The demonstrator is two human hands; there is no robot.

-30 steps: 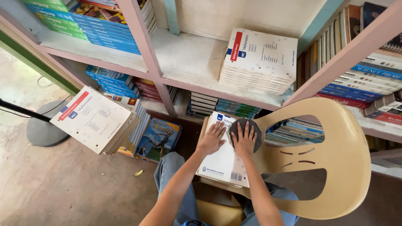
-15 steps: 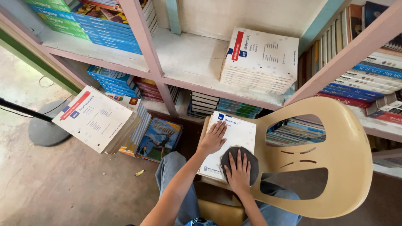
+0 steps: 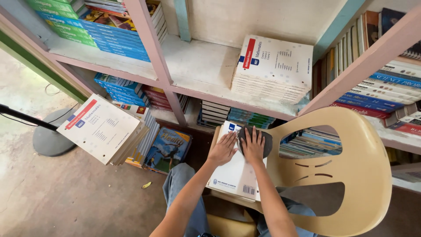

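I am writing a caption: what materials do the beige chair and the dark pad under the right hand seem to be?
Beige chair: apparently moulded plastic, smooth, slightly glossy, with cut-out slots. Dark grey pad under the right hand: matte, soft-looking, perhaps cloth or sponge; unclear.

A white book (image 3: 237, 169) lies on the seat of a tan plastic chair (image 3: 351, 175), its back cover up; the left hand (image 3: 222, 149) lies flat on the book's upper part, fingers spread; the right hand (image 3: 253, 145) sits just beside it, pressing a dark grey cloth (image 3: 263, 142) onto the book's upper right corner, nearest the chair's back. Beyond the chair, a pink wooden shelf (image 3: 193, 70) carries a stack of white books (image 3: 272, 68); left of the chair, on the concrete floor, a second white stack (image 3: 103, 131) leans beside a colourful health book (image 3: 169, 147); blue-jeaned legs (image 3: 184, 188) show below the chair.
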